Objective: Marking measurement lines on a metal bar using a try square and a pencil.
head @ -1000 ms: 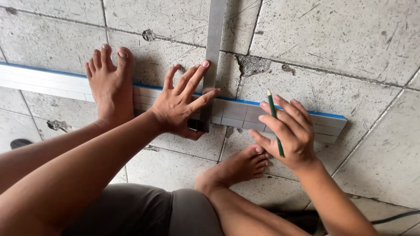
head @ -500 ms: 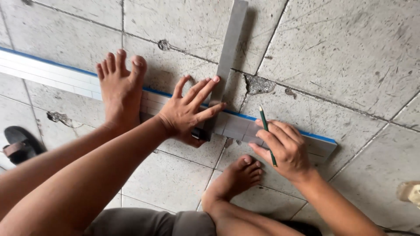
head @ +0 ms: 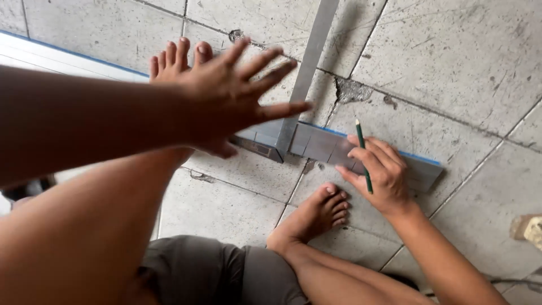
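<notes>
A long grey metal bar with a blue edge strip lies across the tiled floor. A metal square's blade runs up from it at a right angle. My left hand hovers above the square and bar with fingers spread wide, holding nothing. My right hand rests on the bar's right end, gripping a green pencil point up. My left foot presses on the bar, partly hidden behind my left arm. My right foot is on the floor just below the bar.
Grey concrete tiles with cracked joints cover the floor. A pale stone-like lump sits at the right edge. My dark shorts fill the bottom middle. A dark cable lies at the lower right.
My left hand has lifted off the square and bar and now hovers with fingers spread. The camera has moved closer. The right hand stays on the bar with the pencil.
</notes>
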